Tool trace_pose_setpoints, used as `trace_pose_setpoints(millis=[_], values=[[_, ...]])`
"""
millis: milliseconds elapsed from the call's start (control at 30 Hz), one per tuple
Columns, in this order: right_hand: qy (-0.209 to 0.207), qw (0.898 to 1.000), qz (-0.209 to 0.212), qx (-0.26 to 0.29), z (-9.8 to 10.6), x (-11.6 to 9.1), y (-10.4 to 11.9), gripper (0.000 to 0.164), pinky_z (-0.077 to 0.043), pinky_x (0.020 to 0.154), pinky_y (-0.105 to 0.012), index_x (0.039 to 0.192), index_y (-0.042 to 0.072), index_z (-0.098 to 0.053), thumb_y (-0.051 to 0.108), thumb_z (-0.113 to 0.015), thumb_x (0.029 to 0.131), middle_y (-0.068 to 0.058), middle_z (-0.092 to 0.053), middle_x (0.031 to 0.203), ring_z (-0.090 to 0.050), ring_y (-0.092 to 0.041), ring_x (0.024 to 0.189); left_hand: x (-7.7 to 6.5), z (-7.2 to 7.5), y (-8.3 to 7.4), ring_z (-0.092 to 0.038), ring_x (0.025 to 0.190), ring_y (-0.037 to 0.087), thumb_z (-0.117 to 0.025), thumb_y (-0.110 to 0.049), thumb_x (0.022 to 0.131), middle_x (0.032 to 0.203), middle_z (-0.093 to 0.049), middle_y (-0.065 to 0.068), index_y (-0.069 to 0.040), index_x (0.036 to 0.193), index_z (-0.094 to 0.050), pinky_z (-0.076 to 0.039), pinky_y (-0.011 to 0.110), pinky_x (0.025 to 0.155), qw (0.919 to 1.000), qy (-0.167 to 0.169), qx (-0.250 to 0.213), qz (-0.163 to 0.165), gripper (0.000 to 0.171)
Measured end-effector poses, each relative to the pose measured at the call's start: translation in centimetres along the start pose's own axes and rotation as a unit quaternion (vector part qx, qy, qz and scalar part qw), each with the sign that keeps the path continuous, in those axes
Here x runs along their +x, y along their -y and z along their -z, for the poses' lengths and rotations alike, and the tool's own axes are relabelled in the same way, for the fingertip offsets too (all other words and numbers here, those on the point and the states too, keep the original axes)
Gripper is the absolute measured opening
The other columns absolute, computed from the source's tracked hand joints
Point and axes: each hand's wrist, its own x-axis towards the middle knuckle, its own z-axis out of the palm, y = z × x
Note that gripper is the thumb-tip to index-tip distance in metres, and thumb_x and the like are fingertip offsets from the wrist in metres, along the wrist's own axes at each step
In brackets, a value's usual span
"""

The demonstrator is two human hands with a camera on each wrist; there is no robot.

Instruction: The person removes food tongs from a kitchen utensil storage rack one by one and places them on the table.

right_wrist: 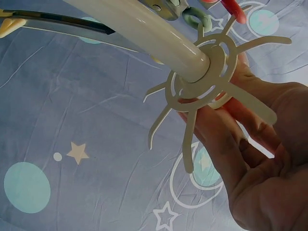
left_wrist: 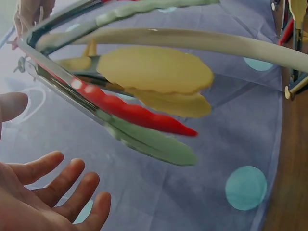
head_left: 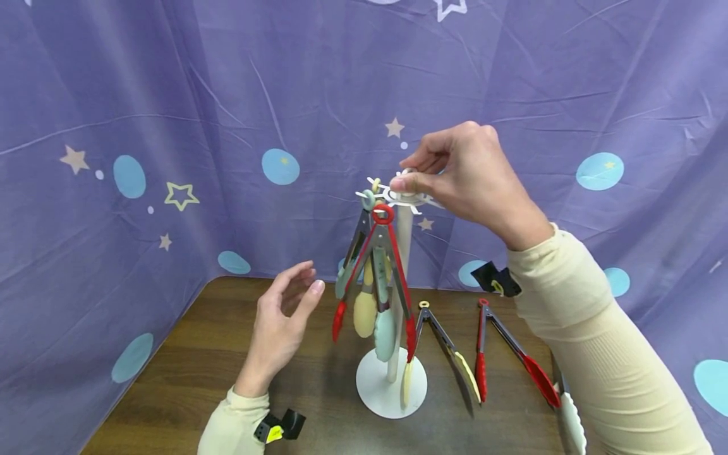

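A white stand has a tall post (head_left: 404,240), a round base (head_left: 392,401) and a top ring of hooks (right_wrist: 232,60). With thumb and fingers, my right hand (head_left: 474,180) pinches the knob at the top of this stand. Red tongs (head_left: 380,237), pale green tongs (head_left: 385,335) and yellow tongs (head_left: 364,315) hang by their loops on the left-hand hooks. The hooks nearest my right hand carry nothing. My left hand (head_left: 279,328) hovers left of the hanging tongs, fingers apart and relaxed, holding nothing.
To the right of the base, yellow tongs (head_left: 463,370) and red tongs (head_left: 537,375) lie spread on the wooden table (head_left: 176,373). White-tipped tongs (head_left: 571,420) are partly covered by my right sleeve. A purple curtain (head_left: 341,76) encloses the table behind and at the sides.
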Motion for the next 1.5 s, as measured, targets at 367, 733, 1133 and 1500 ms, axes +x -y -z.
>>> trace_pose_setpoints(millis=[367, 733, 1133, 1500], values=[[-0.024, 0.999, 0.012, -0.024, -0.2, 0.0, 0.2, 0.020, -0.051, 0.056, -0.015, 0.081, 0.008, -0.080, 0.025, -0.090, 0.078, -0.003, -0.076, 0.076, -0.071, -0.009, 0.063, 0.1, -0.4, -1.8, -0.059, 0.116, 0.016, -0.070, -0.013, 0.094, 0.125, -0.064, 0.010, -0.003, 0.134, -0.062, -0.048, 0.026, 0.098, 0.9995, -0.001, 0.015, -0.028, 0.042], [-0.045, 0.997, 0.023, -0.051, -0.3, -0.1, 0.3, 0.021, -0.049, 0.054, -0.012, 0.079, 0.008, -0.080, 0.027, -0.090, 0.077, -0.005, -0.076, 0.075, -0.071, -0.011, 0.061, 0.3, -1.2, -3.5, -0.057, 0.118, 0.018, -0.073, -0.015, 0.092, 0.124, -0.064, 0.007, -0.008, 0.135, -0.063, -0.044, 0.033, 0.098, 0.9977, -0.003, 0.022, -0.064, 0.044], [-0.054, 0.996, 0.028, -0.058, -0.5, -0.1, 0.4, 0.022, -0.048, 0.055, -0.010, 0.079, 0.007, -0.080, 0.027, -0.090, 0.077, -0.005, -0.076, 0.076, -0.072, -0.012, 0.063, 0.5, -3.0, -5.5, -0.053, 0.125, 0.017, -0.077, -0.024, 0.089, 0.132, -0.058, 0.004, -0.010, 0.141, -0.056, -0.041, 0.043, 0.102, 0.9953, -0.010, 0.044, -0.086, 0.058], [-0.053, 0.997, 0.029, -0.051, -0.5, -0.2, 0.3, 0.022, -0.048, 0.054, -0.010, 0.078, 0.007, -0.079, 0.026, -0.090, 0.076, -0.005, -0.076, 0.078, -0.072, -0.011, 0.063, 0.7, -5.8, -7.4, -0.048, 0.125, 0.016, -0.079, -0.044, 0.084, 0.138, -0.051, 0.006, -0.011, 0.148, -0.049, -0.039, 0.040, 0.105, 0.9863, -0.058, 0.103, -0.115, 0.078]])
